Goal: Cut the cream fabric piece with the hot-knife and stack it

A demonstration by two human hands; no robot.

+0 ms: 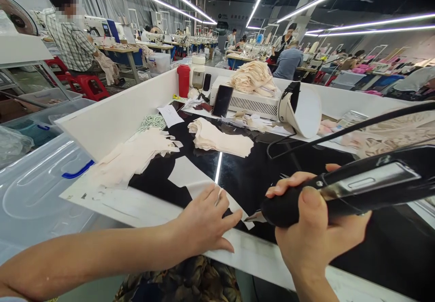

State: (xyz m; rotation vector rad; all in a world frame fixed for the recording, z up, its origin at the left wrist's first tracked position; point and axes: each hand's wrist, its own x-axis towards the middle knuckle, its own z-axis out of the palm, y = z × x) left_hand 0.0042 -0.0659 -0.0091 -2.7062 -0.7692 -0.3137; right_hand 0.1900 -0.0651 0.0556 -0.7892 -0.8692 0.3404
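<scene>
My left hand (210, 220) lies with its fingers spread on a pale cream fabric piece (185, 175) on the black tabletop (238, 179). A small shiny object, perhaps a ring, shows at one finger. My right hand (316, 229) is wrapped around a thick black corded hand tool (353, 189) with a silver panel along its side. Its pointed metal tip (255, 217) is at the near end of the fabric, just right of my left fingers. Beyond are a stack of cream fabric pieces (220, 136) and, on the left, a fanned pile of similar pieces (136, 157).
White walls (102, 116) edge the table. At the back stand a red cup (183, 80), a phone (222, 100), a white machine (253, 105) topped with fabric, and a white funnel-like part (302, 109). A black cable (340, 132) crosses the right. A plastic bin (37, 193) stands left; people sew farther off.
</scene>
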